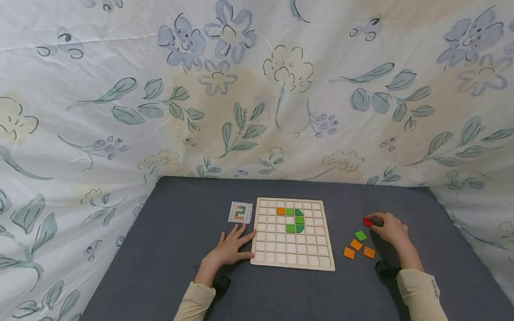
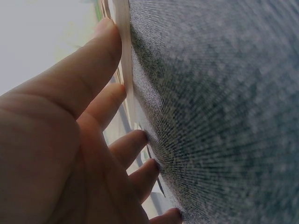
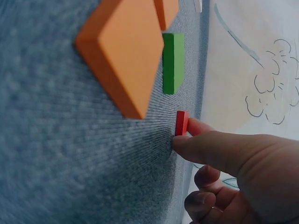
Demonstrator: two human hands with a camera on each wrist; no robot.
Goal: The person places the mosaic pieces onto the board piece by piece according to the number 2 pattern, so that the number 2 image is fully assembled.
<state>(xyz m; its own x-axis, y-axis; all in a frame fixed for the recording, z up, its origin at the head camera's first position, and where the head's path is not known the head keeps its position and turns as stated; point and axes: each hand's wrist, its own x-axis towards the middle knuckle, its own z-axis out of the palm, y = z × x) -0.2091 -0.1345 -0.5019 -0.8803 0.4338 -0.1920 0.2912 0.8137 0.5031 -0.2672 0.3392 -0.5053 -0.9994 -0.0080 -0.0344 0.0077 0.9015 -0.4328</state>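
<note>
- Pinching a red tile (image 1: 367, 222) between thumb and forefinger of the right hand (image 1: 390, 230), closed right down on it, with other fingers curled below in the right wrist view.
- Keeping that red tile just short of 3 o'clock from the wooden board (image 1: 282, 248), close to the dark tabletop (image 1: 311, 299); cannot tell whether touching it.
- Touching the board's 9 o'clock edge with thumb and forefinger of the left hand (image 1: 230, 247), fingers spread wide and gripping nothing.
- Seen just past 12 o'clock from that hand, near the middle fingertip: a printed card (image 1: 240, 212) with a small coloured figure.
- Set in the board's 12 o'clock half, left to right: an orange square (image 1: 280, 211), a green square (image 1: 290, 211) and a rounded green piece (image 1: 299, 212).
- Set at 6 o'clock from that rounded one: another green square (image 1: 300, 220), then a second rounded piece (image 1: 300, 229) with a third green square (image 1: 290, 228) at its 9 o'clock.
- Lying loose at 7 o'clock from the red tile: a green tile (image 1: 360, 236), then an orange tile (image 1: 356, 244).
- Lying near that orange one: two more orange tiles, one at 7 to 8 o'clock (image 1: 349, 253), one at 4 (image 1: 369, 252).
- Hanging at 12 o'clock beyond the tabletop: a floral cloth (image 1: 310, 101).
</note>
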